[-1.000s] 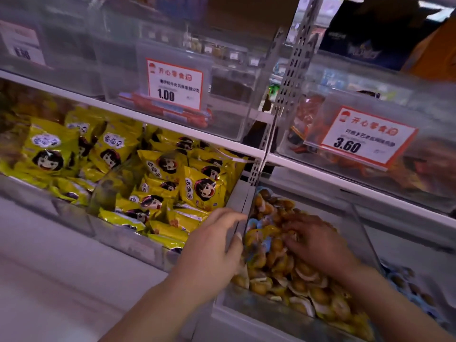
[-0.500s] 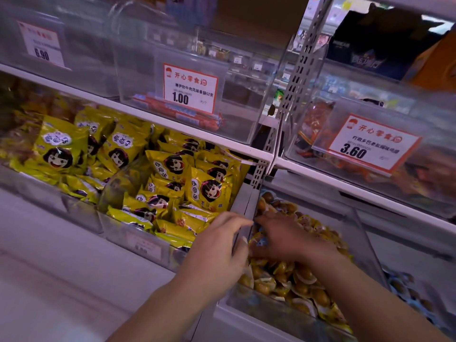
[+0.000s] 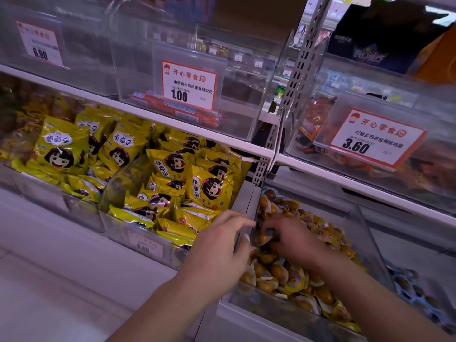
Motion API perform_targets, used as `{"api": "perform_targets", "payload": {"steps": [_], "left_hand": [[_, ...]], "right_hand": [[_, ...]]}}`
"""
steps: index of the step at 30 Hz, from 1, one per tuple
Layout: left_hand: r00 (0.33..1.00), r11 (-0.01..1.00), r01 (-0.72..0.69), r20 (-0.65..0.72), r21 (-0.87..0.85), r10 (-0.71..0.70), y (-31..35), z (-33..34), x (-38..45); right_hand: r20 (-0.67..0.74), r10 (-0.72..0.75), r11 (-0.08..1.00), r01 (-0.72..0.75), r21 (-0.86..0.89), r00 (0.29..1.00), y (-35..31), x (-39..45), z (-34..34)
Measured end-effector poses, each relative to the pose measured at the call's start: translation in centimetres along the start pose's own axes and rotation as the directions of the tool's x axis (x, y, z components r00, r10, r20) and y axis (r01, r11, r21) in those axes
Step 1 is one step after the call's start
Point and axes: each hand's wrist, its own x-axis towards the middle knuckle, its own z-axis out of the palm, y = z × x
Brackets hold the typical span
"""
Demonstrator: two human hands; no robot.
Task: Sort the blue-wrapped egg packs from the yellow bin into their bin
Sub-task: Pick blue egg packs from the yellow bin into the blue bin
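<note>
A clear bin (image 3: 370, 233) on the lower shelf holds a heap of yellow-wrapped egg packs (image 3: 298, 280). My right hand (image 3: 291, 240) is down in this heap near the bin's left wall, its fingers pinching a blue-edged egg pack (image 3: 265, 239). My left hand (image 3: 222, 253) rests against the outside of that left wall, fingers loosely bent over its rim, holding nothing. To the far right, a second bin holds blue-wrapped egg packs (image 3: 414, 294).
Yellow snack bags (image 3: 207, 191) with a cartoon face fill the bins to the left. Clear bins with price tags 6.90 (image 3: 40, 45), 1.00 (image 3: 188, 85) and 3.60 (image 3: 372, 139) stand on the shelf above. A perforated metal upright (image 3: 293, 95) divides the shelves.
My right hand has moved from the middle of the egg heap leftward to the bin's left wall and closed on a pack. My left hand stays at the wall.
</note>
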Motion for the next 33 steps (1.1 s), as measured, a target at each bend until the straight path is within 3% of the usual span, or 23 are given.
{"api": "perform_targets", "payload": {"steps": [4,9,13,15,18,21,27,31,33], "left_hand": [[0.999,0.999,-0.033,-0.025,0.007,0.033,0.1,0.3,0.1],[0.986,0.990,-0.133,-0.096,0.042,0.136,1.9,1.2,0.0],[0.983,0.983,-0.180,-0.010,0.045,0.181,3.4,4.0,0.4],[0.985,0.980,-0.167,0.070,0.106,0.160,3.3,6.1,0.9],[0.981,0.951,-0.078,0.190,0.298,0.021,2.3,8.7,1.9],[0.972,0.918,-0.047,0.228,0.395,-0.049,1.3,10.3,3.0],[0.987,0.972,0.100,0.102,0.211,-0.124,1.1,10.2,4.5],[0.996,0.995,0.065,-0.068,0.071,-0.060,1.9,9.8,4.7],[0.994,0.998,0.058,-0.088,-0.017,-0.059,2.8,9.8,4.5]], "right_hand": [[-0.071,0.056,0.988,-0.044,0.150,0.996,1.3,-1.4,-1.4],[-0.210,0.228,0.901,-0.124,0.416,0.951,3.3,-4.4,-3.6],[-0.209,0.373,0.773,-0.178,0.609,0.904,4.1,-6.6,-4.9],[-0.091,0.447,0.637,-0.245,0.731,0.890,4.2,-7.7,-4.8],[0.064,0.529,0.319,-0.268,0.909,0.846,4.2,-9.4,-3.8],[0.162,0.571,0.070,-0.245,0.967,0.805,3.7,-10.1,-3.2],[0.296,0.559,-0.104,-0.289,0.952,0.774,3.8,-10.0,-3.3],[0.422,0.407,-0.390,-0.263,0.882,0.810,4.8,-9.9,-4.3],[0.429,0.336,-0.459,-0.252,0.852,0.838,5.2,-10.2,-4.9]]}}
